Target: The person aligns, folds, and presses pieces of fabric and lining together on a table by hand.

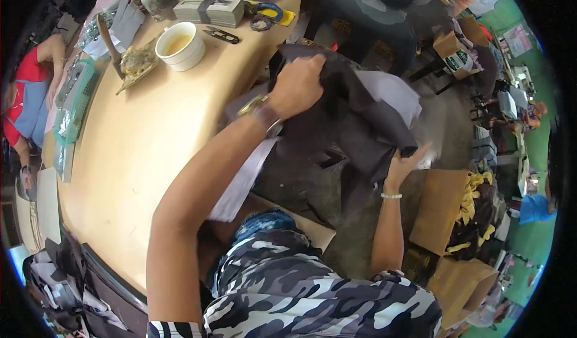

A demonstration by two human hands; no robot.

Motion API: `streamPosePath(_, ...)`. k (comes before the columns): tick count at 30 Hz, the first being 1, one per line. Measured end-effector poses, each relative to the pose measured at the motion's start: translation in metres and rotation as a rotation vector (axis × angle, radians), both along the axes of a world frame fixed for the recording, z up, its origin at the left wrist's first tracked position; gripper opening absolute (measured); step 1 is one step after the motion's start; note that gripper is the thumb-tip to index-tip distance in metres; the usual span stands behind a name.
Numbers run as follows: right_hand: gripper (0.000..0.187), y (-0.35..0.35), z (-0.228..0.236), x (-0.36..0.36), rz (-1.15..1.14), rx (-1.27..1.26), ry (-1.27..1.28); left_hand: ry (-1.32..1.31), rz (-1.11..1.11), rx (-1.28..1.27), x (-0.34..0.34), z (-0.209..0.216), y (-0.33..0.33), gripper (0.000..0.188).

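Note:
A black fabric garment [336, 115] hangs in front of me, off the table's right edge. My left hand [299, 86] is closed in a fist on its upper left part. On the lower right, my right hand [401, 165] grips the garment's edge, partly hidden by the cloth, with one finger sticking out. A pale grey-white piece of cloth [390, 95] shows behind the garment's right side. Another white cloth [245, 181] hangs below my left forearm, above my lap. The exact shape of the garment cannot be made out among its folds.
On the wooden table [126, 151] stand a white cup [180, 47] with yellowish liquid, thread snips [221, 35], a tied stack of strips [209, 12] and a green basket [75, 100]. Cardboard boxes [440, 208] stand at right. A person in red [33, 91] is at far left.

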State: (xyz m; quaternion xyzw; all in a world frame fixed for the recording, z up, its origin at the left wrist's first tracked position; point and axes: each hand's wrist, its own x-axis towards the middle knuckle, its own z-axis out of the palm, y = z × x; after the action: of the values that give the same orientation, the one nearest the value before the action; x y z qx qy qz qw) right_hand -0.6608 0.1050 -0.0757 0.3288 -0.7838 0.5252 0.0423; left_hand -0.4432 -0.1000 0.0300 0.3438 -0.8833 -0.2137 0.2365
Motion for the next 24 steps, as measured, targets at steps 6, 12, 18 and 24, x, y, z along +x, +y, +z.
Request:
streamPosePath(6, 0.083, -0.093, -0.056, -0.102, -0.097, 0.094, -0.006, 0.106, 0.250, -0.247, -0.046, -0.045, -0.037, 0.059)
streamPosePath(12, 0.100, -0.131, -0.060, -0.121, -0.112, 0.331, -0.183, -0.147, 0.160, -0.164, 0.024, -0.073, 0.027, 0.077)
streamPosePath(18, 0.109, -0.113, -0.064, -0.137, -0.152, 0.438, -0.131, -0.320, 0.073, 0.273, 0.066, -0.084, 0.084, 0.079)
streamPosePath(24, 0.088, -0.097, -0.033, -0.093, -0.200, 0.208, 0.103, -0.187, 0.068, 0.307, 0.114, -0.076, 0.118, 0.071)
